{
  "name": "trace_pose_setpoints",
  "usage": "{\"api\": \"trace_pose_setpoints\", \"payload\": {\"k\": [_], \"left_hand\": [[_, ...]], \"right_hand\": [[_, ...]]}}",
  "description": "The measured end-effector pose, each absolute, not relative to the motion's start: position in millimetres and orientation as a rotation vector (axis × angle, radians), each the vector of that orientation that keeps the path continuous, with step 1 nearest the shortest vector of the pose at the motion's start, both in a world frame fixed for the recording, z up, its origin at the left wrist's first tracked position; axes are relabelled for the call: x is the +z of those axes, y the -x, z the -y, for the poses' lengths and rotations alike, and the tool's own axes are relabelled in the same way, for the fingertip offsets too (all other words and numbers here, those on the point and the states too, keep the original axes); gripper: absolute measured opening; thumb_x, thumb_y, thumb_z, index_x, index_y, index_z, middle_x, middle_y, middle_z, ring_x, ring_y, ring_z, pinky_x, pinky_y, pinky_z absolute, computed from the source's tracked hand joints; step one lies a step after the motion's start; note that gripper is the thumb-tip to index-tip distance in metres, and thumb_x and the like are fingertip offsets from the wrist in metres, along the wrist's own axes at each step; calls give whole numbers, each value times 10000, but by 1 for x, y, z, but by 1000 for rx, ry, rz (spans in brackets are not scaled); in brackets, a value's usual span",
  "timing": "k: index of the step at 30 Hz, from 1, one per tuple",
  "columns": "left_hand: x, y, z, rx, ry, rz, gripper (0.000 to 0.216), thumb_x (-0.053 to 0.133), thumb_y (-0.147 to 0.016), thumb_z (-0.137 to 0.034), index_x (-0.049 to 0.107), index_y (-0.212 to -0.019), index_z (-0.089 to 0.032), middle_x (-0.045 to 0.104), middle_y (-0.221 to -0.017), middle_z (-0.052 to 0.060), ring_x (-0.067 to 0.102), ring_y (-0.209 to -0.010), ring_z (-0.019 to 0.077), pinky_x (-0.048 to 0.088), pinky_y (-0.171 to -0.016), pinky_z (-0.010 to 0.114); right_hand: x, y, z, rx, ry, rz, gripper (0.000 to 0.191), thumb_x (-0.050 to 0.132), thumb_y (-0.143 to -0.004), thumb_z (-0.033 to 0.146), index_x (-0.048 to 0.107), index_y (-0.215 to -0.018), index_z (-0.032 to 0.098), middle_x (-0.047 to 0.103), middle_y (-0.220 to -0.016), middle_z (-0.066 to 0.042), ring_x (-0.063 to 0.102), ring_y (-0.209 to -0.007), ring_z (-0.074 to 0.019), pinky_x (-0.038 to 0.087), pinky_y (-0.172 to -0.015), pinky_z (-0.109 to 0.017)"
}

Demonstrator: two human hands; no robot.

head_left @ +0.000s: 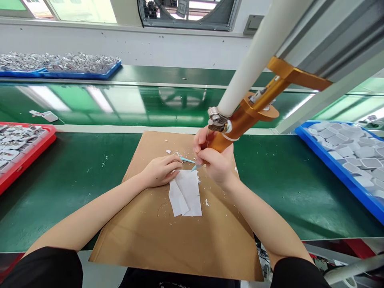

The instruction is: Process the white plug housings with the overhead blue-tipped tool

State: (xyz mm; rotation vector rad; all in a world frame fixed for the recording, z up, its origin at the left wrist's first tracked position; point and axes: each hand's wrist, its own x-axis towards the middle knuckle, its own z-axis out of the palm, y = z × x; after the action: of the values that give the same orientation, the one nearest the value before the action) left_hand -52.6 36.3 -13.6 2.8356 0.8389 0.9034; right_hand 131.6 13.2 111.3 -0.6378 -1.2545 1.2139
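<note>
My left hand (163,171) rests on a brown cardboard sheet (171,244), fingers stretched out at the upper left edge of white paper pieces (189,194). The paper lies flat, one piece overlapping another. My right hand (217,166) is closed above the paper's upper right corner. From its fingers comes a thin, light-blue pointed tool (196,167) whose exact kind I cannot make out. A second light-blue strip (187,160) runs between my two hands, close to the left fingertips. Whether both blue parts belong to one tool is hidden by the fingers.
An orange metal fixture (240,120) with a white hose (249,60) hangs down over my right hand. White scraps (207,203) dot the cardboard. A red tray (27,160) of parts stands left, a blue tray (336,160) of white cases right. Behind runs a green conveyor (168,104).
</note>
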Motion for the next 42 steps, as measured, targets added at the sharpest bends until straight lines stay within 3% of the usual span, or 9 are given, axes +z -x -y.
{"api": "trace_pose_setpoints", "payload": {"k": [14,34,42], "left_hand": [[-16,48,-36,953,-2813,-900,190,475,-916,-166,570,-1080,-183,662,-1070,76,649,-941,198,553,-804,336],[-16,41,-34,886,-2769,-928,132,450,-910,-160,562,-964,-206,640,-908,44,597,-817,181,526,-718,305],[-18,39,-36,848,-2728,-918,190,432,-904,-147,556,-1032,-213,648,-1052,76,621,-940,209,545,-802,347]], "right_hand": [[109,-133,-10,1290,708,1173,132,500,-531,109,495,-639,185,492,-569,58,401,-451,-53,279,-423,-222],[101,-132,-3,1352,713,1192,108,445,-523,146,480,-616,189,456,-590,52,306,-443,-45,208,-413,-230],[98,-131,4,1358,751,1187,72,485,-573,167,479,-638,197,452,-594,48,318,-449,-54,241,-427,-233]]}}
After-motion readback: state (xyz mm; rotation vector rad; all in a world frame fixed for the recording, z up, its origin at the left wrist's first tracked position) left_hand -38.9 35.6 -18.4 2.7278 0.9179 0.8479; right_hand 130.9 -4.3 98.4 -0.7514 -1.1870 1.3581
